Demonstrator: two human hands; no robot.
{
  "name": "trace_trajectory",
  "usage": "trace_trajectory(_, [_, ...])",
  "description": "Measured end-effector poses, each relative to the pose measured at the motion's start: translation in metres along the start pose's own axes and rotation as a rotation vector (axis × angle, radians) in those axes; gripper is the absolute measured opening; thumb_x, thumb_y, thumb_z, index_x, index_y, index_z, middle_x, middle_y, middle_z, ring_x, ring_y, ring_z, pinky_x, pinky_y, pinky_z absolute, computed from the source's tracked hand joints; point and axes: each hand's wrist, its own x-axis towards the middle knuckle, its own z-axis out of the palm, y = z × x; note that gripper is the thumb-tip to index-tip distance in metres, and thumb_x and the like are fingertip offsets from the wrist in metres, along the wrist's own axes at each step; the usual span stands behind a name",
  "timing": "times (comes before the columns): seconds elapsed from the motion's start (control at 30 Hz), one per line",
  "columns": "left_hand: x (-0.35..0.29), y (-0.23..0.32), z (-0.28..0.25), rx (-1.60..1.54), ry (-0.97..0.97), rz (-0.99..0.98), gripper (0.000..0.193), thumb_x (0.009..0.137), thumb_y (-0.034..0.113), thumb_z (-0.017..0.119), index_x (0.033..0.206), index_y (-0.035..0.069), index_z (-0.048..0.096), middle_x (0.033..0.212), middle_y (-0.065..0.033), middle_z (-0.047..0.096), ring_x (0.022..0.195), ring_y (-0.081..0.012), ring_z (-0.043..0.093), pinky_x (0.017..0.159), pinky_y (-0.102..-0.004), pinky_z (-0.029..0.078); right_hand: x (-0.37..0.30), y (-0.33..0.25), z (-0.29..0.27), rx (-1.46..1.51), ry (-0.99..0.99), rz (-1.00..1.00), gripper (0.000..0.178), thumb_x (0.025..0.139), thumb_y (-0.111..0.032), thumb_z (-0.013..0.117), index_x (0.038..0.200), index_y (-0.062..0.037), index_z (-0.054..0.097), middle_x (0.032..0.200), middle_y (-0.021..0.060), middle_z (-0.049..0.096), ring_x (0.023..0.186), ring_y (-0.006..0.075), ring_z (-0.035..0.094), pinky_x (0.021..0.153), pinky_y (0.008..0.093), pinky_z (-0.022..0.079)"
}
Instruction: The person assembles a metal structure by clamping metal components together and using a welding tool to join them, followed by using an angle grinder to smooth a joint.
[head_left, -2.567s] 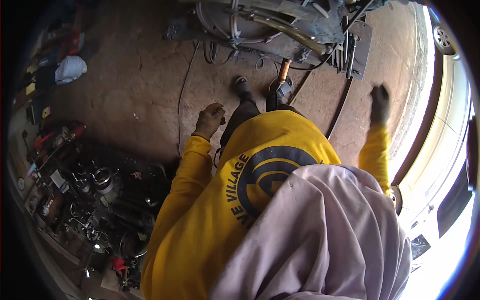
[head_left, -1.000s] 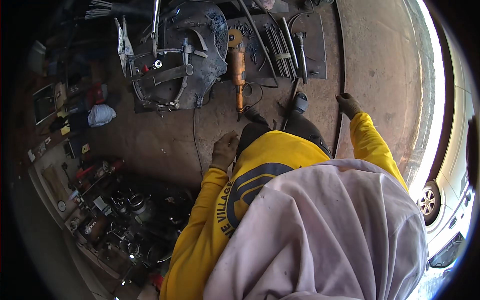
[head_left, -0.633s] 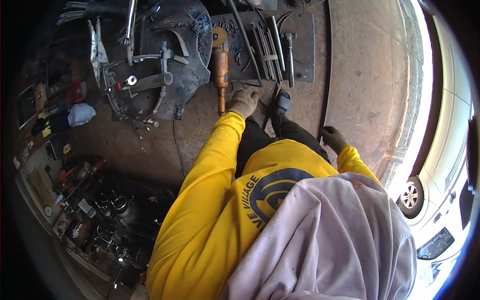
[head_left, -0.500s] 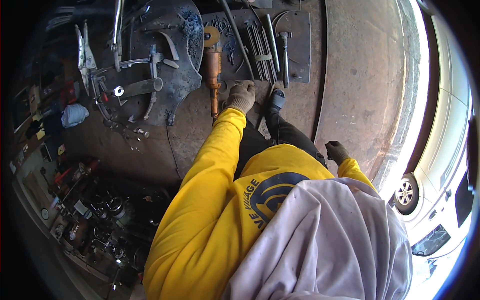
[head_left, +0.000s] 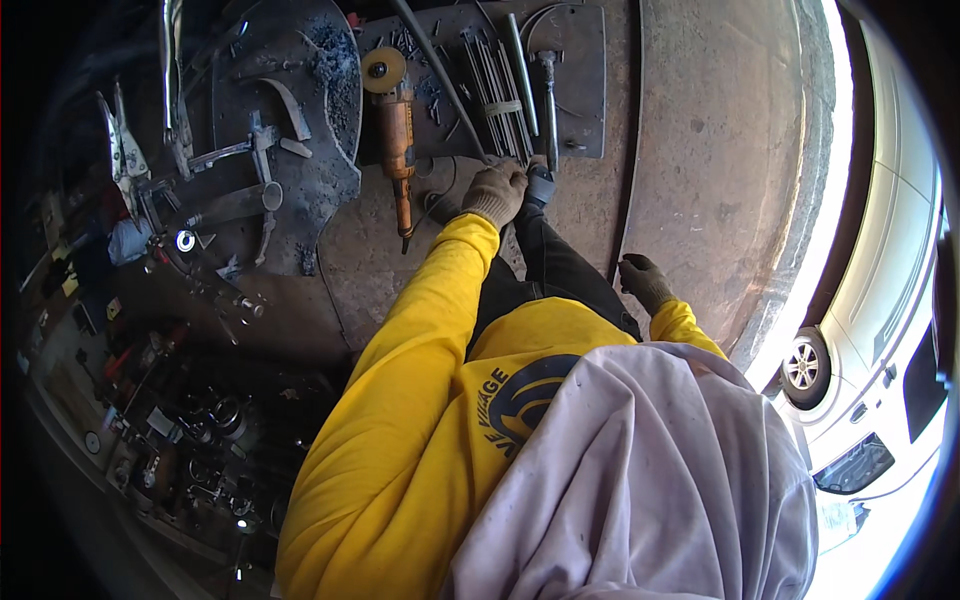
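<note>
Knit gloves cover both of my hands. My left hand point(head_left: 497, 192) is closed in front of me, knuckles up, over my legs and beside the near end of a long dark bar point(head_left: 440, 85). Whether it holds anything is hidden. My right hand point(head_left: 647, 282) hangs at my right side above the floor, fingers curled, with its palm side hidden. Left of my left hand lies an orange angle grinder point(head_left: 397, 135) with a yellowish disc. Beyond the hand are a banded bundle of thin rods point(head_left: 497, 95), a shiny metal tube point(head_left: 523, 75) and a hammer point(head_left: 549, 105).
A dark steel plate point(head_left: 588, 85) lies under the hammer. At left, a larger plate point(head_left: 310, 190) bears metal pieces and filings, with locking pliers point(head_left: 122, 150) beside it. My sandalled foot point(head_left: 540, 187) is near the rods. Clutter fills the lower left; a white vehicle point(head_left: 895, 290) stands at right.
The view has shifted, so the tools appear farther left and the grinder nearer. My left hand has moved right relative to the bar. My right hand appears slightly farther left and forward.
</note>
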Motion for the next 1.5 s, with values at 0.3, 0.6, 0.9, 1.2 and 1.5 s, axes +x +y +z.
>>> trace_trajectory(0.3, [0.028,-0.024,-0.014,-0.223,0.727,-0.054,0.023,0.100,0.030,0.054,0.116,0.020,0.066,0.110,-0.0156,0.072,0.102,-0.0361,0.070,0.083,-0.0460,0.057,-0.009,-0.001,-0.016,0.035,0.029,0.016,0.053,0.095,-0.031,0.066,0.134,0.0021,0.058,0.104,0.0129,0.071,0.077,0.0187,0.067,0.068,0.0317,0.056])
trace_trajectory(0.6, [0.146,-0.074,-0.030,0.178,0.365,-0.174,0.039,0.102,0.036,0.048,0.136,0.019,0.056,0.130,-0.0205,0.064,0.121,-0.0364,0.062,0.099,-0.0478,0.052,-0.030,0.021,-0.052,0.142,0.061,0.089,0.045,0.096,-0.023,0.067,0.133,0.0007,0.056,0.088,0.0073,0.065,0.068,0.0168,0.062,0.061,0.0336,0.056])
trace_trajectory(0.9, [0.069,-0.069,-0.020,0.051,0.470,0.050,0.032,0.099,0.025,0.054,0.126,0.008,0.058,0.117,-0.0228,0.067,0.112,-0.0372,0.065,0.092,-0.0441,0.054,-0.021,-0.026,-0.035,0.004,0.035,-0.067,0.043,0.098,-0.023,0.066,0.133,-0.0012,0.057,0.086,0.0060,0.065,0.065,0.0161,0.062,0.059,0.0317,0.056])
trace_trajectory(1.2, [-0.128,-0.112,-0.022,-0.173,0.729,0.431,0.017,0.096,0.020,0.057,0.104,0.006,0.058,0.093,-0.0208,0.064,0.087,-0.0391,0.066,0.079,-0.0497,0.053,-0.099,-0.224,0.092,-0.343,-0.287,-0.579,0.041,0.097,-0.022,0.063,0.132,-0.0003,0.059,0.096,0.0074,0.070,0.080,0.0145,0.066,0.074,0.0315,0.054])
trace_trajectory(1.5, [-0.272,-0.122,-0.112,-0.019,0.834,0.584,0.022,0.096,0.023,0.059,0.111,0.008,0.059,0.090,-0.0167,0.063,0.078,-0.0355,0.066,0.068,-0.0448,0.056,-0.210,-0.323,0.225,-0.345,-0.579,-0.682,0.034,0.099,-0.023,0.058,0.122,0.0014,0.065,0.099,0.0084,0.072,0.080,0.0148,0.067,0.070,0.0301,0.054])
